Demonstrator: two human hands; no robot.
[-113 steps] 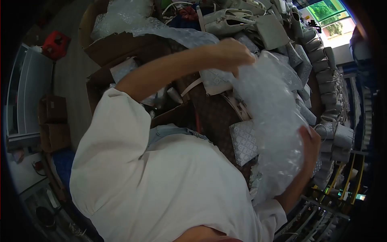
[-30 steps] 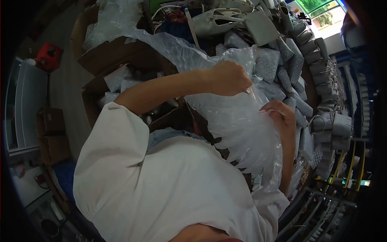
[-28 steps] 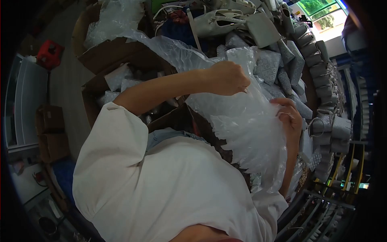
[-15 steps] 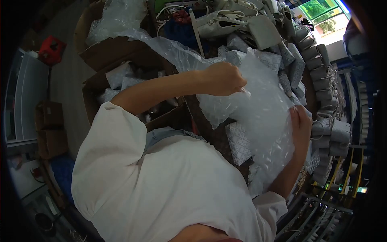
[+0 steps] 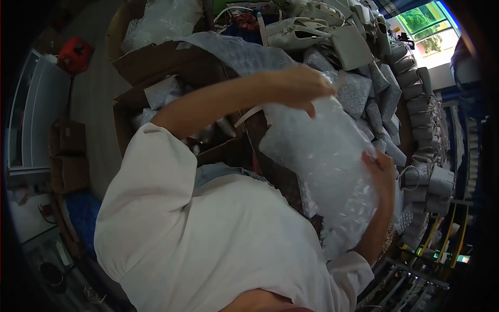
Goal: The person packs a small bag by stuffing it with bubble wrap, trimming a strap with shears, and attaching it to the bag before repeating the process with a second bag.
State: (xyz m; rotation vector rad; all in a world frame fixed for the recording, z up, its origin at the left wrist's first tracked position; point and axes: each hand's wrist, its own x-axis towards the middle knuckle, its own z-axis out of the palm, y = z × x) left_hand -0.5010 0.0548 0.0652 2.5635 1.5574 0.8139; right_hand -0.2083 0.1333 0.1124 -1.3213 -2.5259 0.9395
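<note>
I hold a clear bubble wrap sheet [image 5: 325, 161] in front of my chest with both hands. My left hand [image 5: 301, 86] is closed on its upper edge, the bare forearm stretched out from my white sleeve. My right hand [image 5: 382, 174] grips the sheet's lower right side, fingers curled over the edge. The sheet hangs bunched between the two hands and hides what lies under it. Just behind it lie several grey patterned pouches [image 5: 358, 93] on a brown patterned surface [image 5: 275, 156].
An open cardboard box [image 5: 156, 67] with wrapped items and more bubble wrap [image 5: 161, 21] stands at upper left. White handbags [image 5: 306, 28] and rows of grey pouches [image 5: 416, 88] fill the top and right. Small cardboard boxes [image 5: 67, 156] sit on the floor at left.
The sheet, fanned out and pleated a second ago, is now pulled flatter and bunched closer to my chest. My left hand has risen slightly; my right hand has slid down along the sheet's right edge.
</note>
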